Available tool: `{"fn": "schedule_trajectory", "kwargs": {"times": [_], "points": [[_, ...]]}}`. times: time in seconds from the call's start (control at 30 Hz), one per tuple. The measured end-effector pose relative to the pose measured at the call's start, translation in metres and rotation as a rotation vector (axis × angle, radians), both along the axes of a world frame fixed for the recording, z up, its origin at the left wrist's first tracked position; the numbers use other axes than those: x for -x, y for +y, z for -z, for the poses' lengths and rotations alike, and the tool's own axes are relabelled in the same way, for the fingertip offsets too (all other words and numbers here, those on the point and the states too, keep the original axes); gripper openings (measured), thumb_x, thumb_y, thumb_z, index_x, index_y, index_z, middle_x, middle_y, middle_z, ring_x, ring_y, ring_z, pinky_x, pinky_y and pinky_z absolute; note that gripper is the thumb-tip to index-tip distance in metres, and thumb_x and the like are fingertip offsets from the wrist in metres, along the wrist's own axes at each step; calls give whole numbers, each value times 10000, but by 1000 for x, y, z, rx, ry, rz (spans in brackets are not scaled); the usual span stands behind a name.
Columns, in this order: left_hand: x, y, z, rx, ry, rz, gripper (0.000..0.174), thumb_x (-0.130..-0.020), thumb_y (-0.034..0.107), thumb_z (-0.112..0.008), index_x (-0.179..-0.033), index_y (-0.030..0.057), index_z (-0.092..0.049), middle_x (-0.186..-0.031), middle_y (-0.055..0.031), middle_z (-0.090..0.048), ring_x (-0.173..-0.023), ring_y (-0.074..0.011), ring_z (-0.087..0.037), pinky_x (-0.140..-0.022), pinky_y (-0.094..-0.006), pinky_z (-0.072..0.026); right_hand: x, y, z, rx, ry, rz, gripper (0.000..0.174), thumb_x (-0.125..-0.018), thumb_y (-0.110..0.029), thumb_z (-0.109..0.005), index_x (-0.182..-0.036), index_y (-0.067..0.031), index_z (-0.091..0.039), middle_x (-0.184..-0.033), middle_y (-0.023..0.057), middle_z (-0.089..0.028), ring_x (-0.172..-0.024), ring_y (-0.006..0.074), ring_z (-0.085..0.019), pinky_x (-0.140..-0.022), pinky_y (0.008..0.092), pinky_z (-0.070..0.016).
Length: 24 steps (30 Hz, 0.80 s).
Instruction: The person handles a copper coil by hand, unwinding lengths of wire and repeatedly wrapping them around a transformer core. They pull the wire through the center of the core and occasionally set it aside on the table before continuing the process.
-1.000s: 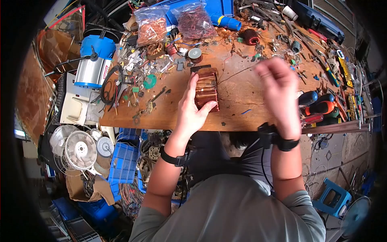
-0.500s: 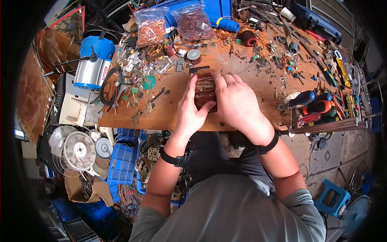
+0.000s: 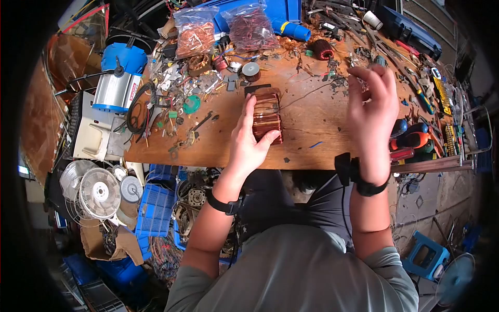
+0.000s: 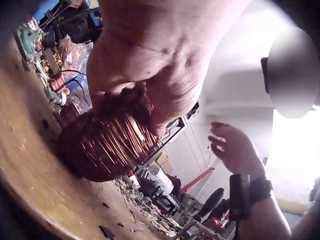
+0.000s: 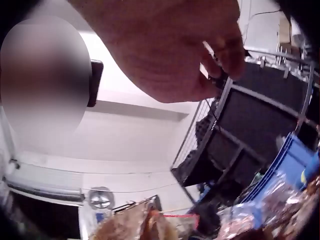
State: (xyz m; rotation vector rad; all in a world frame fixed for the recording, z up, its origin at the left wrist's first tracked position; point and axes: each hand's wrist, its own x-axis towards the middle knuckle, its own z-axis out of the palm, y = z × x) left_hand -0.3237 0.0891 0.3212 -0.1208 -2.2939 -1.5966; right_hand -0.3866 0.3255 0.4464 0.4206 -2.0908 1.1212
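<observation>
In left hand (image 3: 248, 147), ribbed copper-wound coil (image 3: 266, 118), blocky.

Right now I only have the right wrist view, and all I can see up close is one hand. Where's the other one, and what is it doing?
Observer: The left hand grips a copper-wound coil over the wooden table.
Visitor: Oh! Does anything link that coil to my side?
Observer: Yes, a thin wire stretches from the coil toward the right hand.
Visitor: Are there any tools nearby that I'm missing?
Observer: An orange-handled screwdriver sits near the table's front edge, on the person's right.
</observation>
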Motion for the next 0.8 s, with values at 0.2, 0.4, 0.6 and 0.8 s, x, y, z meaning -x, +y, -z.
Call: {"fn": "schedule_trajectory", "kwargs": {"times": [0.2,0.4,0.6,0.8], "points": [[-3,1,-16,199,9,-57,863,-794,95,-787,-1518,0,-327,-1534,-288,-391,-1389,-422,-449,-1095,-425,-444,-47,-61,-6,-336,95,-360,558,-703,39,-639,-1258,-10,-619,-1363,228,-549,-1283,443,-527,-1082,498,-456],[-32,23,-71,-24,-281,-15,782,-921,180,-686,-1554,11,-257,-1476,-252,-481,-1366,-350,-497,-1130,-402,-400,-87,-78,-14,-320,386,-557,377,-752,-104,-683,-1116,-6,-699,-1267,166,-651,-1218,356,-610,-945,403,-527],[-4,-4,-9,549,122,-70,809,-852,211,-756,-1511,-14,-343,-1541,-265,-392,-1431,-389,-404,-1143,-436,-391,-50,-93,39,-644,124,-342,395,-809,-160,-606,-1173,-15,-651,-1276,139,-634,-1200,281,-602,-889,366,-516],[-1,1,-12,150,1,-27,942,-775,11,-785,-1560,81,-269,-1554,-259,-377,-1381,-423,-459,-1090,-445,-451,-30,-80,40,-921,-94,-148,336,-770,-192,-662,-1081,-66,-641,-1041,77,-613,-1015,236,-597,-832,347,-504]]}}
